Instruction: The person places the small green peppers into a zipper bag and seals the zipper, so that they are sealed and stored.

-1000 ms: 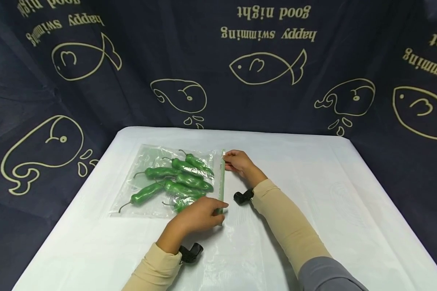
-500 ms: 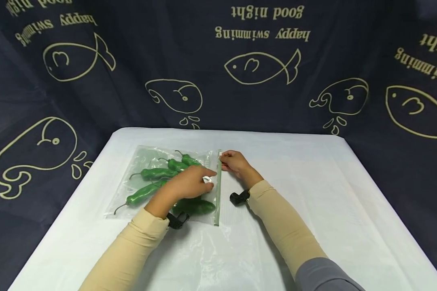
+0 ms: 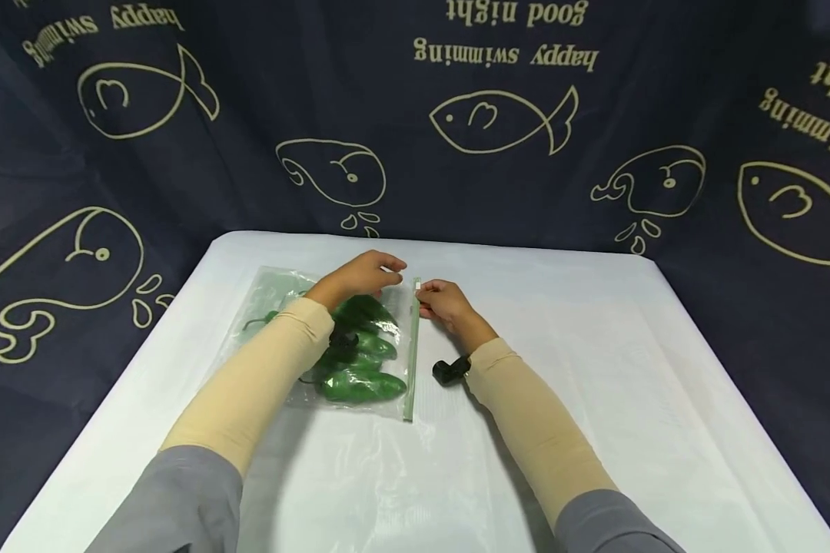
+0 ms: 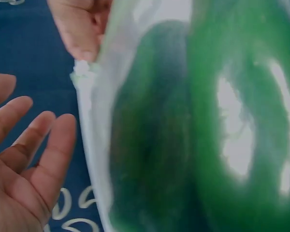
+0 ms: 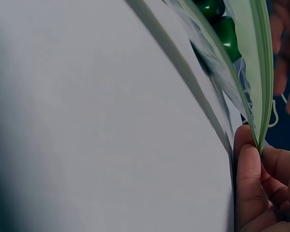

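Observation:
A clear zip bag (image 3: 270, 281) lies flat at the table's back left, holding several long green peppers (image 3: 362, 385). Along its right side runs a green zip strip (image 3: 412, 353) with a small white piece (image 3: 417, 285) at the far end. My right hand (image 3: 449, 306) pinches that far end between thumb and fingers. The right wrist view shows the two green lips (image 5: 265, 63) parted beyond the pinch, peppers visible between them. Over the bag's far edge hovers my left hand (image 3: 368, 274), its fingers loosely spread (image 4: 53, 159) and holding nothing. My left forearm hides part of the bag.
A white-covered table (image 3: 560, 322) extends to the right and in front of the bag. Behind it hangs a dark blue cloth (image 3: 526, 192) printed with fish and whales. A black wrist camera (image 3: 451, 372) sits on the right wrist.
My left hand has moved from the near end of the zip strip, across the bag, to its far edge. The right hand has stayed at the strip's far end.

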### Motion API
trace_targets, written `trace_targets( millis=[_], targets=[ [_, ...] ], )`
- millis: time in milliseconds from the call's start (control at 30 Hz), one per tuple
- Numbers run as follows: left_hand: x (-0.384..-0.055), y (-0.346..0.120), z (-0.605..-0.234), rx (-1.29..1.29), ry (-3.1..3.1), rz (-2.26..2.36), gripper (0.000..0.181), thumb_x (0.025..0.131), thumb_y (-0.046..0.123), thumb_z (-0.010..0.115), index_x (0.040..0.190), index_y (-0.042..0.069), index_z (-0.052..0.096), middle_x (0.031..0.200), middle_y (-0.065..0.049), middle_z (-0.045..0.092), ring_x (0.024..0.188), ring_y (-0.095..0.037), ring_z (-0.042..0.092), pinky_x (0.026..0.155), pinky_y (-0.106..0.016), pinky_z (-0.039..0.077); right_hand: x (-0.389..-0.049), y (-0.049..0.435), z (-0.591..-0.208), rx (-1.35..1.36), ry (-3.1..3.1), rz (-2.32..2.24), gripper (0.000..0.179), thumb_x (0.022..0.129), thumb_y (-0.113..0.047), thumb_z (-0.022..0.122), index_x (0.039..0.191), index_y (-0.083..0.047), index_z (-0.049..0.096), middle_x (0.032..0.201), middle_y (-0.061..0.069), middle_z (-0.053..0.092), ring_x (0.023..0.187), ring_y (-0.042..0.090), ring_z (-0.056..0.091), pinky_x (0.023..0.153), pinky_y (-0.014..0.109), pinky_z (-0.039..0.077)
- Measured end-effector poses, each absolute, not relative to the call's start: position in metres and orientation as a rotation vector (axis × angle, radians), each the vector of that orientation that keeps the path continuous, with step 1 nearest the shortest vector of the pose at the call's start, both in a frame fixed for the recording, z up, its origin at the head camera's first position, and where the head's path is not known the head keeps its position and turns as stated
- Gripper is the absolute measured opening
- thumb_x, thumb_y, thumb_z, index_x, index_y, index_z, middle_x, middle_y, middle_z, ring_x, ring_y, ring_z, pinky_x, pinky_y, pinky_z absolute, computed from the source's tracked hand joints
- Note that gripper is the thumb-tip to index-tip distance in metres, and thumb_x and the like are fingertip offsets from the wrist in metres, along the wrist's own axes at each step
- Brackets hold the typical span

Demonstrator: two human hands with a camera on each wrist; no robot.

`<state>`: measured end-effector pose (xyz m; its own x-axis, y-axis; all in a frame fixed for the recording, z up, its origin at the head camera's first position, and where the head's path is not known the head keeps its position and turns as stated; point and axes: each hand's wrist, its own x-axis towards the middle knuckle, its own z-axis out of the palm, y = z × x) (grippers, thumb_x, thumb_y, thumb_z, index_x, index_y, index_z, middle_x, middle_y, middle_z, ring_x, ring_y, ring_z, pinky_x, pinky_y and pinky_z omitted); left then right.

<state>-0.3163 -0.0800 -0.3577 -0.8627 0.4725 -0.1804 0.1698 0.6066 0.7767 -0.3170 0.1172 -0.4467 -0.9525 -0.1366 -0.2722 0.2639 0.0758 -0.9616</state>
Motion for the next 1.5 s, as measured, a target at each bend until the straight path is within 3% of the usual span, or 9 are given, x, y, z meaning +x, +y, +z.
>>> trace_targets(
  millis=[433, 700, 1067, 1267, 1500],
  targets=[
    [-0.343, -0.059, -0.377, 0.354, 2.424, 1.203, 0.045, 0.100, 0.018, 0.056, 0.142, 0.001, 0.052, 0.140, -0.016, 0.054, 0.125, -0.030, 0.052, 0.093, -0.041, 0.055, -0.315, 0.119, -0.448, 0.143, 2.040, -1.974, 0.012, 0.099, -0.008, 0.060, 0.108, 0.000, 0.061, 0.092, 0.006, 0.057, 0.068, 0.010, 0.060, 0.061, 0.019, 0.056],
    [-0.353, -0.053, -0.390, 0.264, 2.348, 1.212, 0.043, 0.100, 0.018, 0.055, 0.140, 0.001, 0.055, 0.139, -0.014, 0.053, 0.113, -0.025, 0.054, 0.087, -0.032, 0.056, -0.313, 0.119, -0.447, 0.125, 2.026, -1.990, 0.014, 0.100, -0.007, 0.058, 0.110, 0.002, 0.060, 0.093, 0.006, 0.057, 0.069, 0.011, 0.061, 0.062, 0.020, 0.057],
    [-0.354, -0.060, -0.404, 0.109, 2.199, 1.419, 0.037, 0.102, 0.016, 0.053, 0.135, -0.001, 0.057, 0.140, -0.013, 0.051, 0.114, -0.020, 0.051, 0.095, -0.031, 0.052, -0.312, 0.117, -0.447, 0.088, 2.031, -1.984, 0.015, 0.100, -0.005, 0.058, 0.111, 0.004, 0.061, 0.092, 0.007, 0.059, 0.070, 0.011, 0.062, 0.062, 0.020, 0.057],
    [-0.350, -0.060, -0.405, 0.122, 2.265, 1.408, 0.032, 0.101, 0.014, 0.055, 0.128, -0.002, 0.062, 0.126, -0.013, 0.057, 0.102, -0.020, 0.056, 0.089, -0.029, 0.054, -0.311, 0.116, -0.446, 0.090, 2.039, -1.985, 0.015, 0.099, -0.005, 0.058, 0.110, 0.005, 0.061, 0.091, 0.006, 0.059, 0.070, 0.011, 0.061, 0.062, 0.020, 0.057],
    [-0.347, -0.057, -0.406, 0.147, 2.321, 1.382, 0.025, 0.099, 0.013, 0.059, 0.118, -0.002, 0.066, 0.101, -0.006, 0.058, 0.086, -0.016, 0.058, 0.076, -0.026, 0.053, -0.310, 0.117, -0.446, 0.084, 2.077, -1.984, 0.013, 0.099, -0.005, 0.059, 0.108, 0.004, 0.061, 0.089, 0.005, 0.058, 0.068, 0.010, 0.060, 0.060, 0.018, 0.056]
  ],
)
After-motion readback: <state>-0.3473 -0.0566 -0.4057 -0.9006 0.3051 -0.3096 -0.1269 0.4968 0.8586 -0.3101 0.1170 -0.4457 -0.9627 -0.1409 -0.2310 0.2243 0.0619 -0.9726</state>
